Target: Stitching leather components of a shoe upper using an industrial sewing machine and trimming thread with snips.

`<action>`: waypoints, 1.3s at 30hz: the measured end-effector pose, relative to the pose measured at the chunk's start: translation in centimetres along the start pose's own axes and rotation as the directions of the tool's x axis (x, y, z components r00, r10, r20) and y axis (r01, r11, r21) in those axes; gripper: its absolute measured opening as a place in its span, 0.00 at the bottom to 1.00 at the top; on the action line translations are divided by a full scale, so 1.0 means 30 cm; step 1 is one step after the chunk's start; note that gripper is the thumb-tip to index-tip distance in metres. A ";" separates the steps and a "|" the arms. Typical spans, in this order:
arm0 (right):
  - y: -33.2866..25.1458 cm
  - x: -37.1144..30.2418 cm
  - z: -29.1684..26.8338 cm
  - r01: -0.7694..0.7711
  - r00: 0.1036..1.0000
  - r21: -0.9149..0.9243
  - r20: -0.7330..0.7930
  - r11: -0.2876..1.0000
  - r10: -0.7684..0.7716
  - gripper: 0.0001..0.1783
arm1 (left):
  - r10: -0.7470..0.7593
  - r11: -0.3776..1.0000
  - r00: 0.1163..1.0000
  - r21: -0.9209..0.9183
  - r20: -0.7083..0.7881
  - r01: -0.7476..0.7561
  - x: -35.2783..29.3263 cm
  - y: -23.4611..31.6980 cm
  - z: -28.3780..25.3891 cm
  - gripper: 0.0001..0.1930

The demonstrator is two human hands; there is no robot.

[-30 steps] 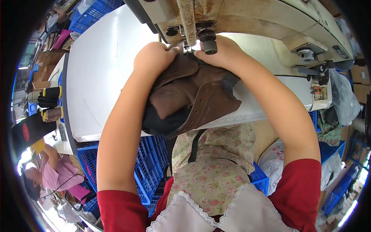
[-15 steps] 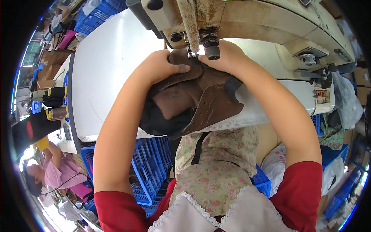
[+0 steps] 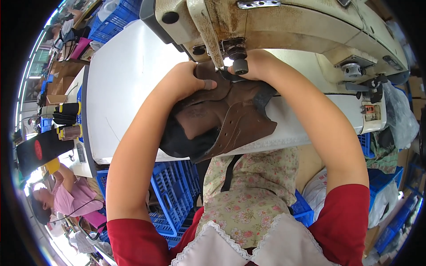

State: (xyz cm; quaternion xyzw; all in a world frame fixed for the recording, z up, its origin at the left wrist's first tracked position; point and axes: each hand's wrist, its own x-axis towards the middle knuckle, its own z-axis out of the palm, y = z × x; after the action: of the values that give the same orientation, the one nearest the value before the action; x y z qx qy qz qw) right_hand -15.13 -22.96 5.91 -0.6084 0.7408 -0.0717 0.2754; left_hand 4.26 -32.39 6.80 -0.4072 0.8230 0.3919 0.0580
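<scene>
- Here, a white worktable (image 3: 124, 88) carries a worn cream sewing machine (image 3: 284, 31), with blue plastic crates (image 3: 171, 195) below it and more along the far edge.
- Another person in a pink top (image 3: 66, 199) sits at lower left of this crowded workshop.
- The left hand (image 3: 186, 82) lies flat on a brown leather shoe upper (image 3: 222, 119), fingers (image 3: 206, 84) together, pressing it down.
- The right hand (image 3: 257, 66) grips the upper just behind the needle post (image 3: 237, 57); its fingers are hidden, so their spread cannot be told.
</scene>
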 end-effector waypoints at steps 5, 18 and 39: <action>-0.018 -0.008 -0.006 -0.036 0.998 -0.032 0.043 0.999 0.037 0.20 | 0.008 0.998 1.000 0.055 -0.030 -0.006 0.000 0.003 0.004 0.27; -0.006 -0.014 0.028 -0.015 0.995 -0.016 -0.102 1.000 0.013 0.15 | 0.002 0.998 0.999 0.063 -0.053 0.001 -0.001 0.011 0.002 0.27; 0.008 0.004 0.038 -0.099 0.985 0.041 -0.140 0.994 0.104 0.25 | 0.135 0.956 0.986 0.274 -0.098 -0.104 0.095 -0.067 -0.002 0.37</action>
State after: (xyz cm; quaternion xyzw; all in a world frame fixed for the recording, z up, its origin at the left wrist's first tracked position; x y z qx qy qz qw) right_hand -14.79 -22.74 4.82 -0.5584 0.7873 -0.1133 0.2355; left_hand 3.83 -34.95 4.46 -0.3671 0.8935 0.2553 0.0409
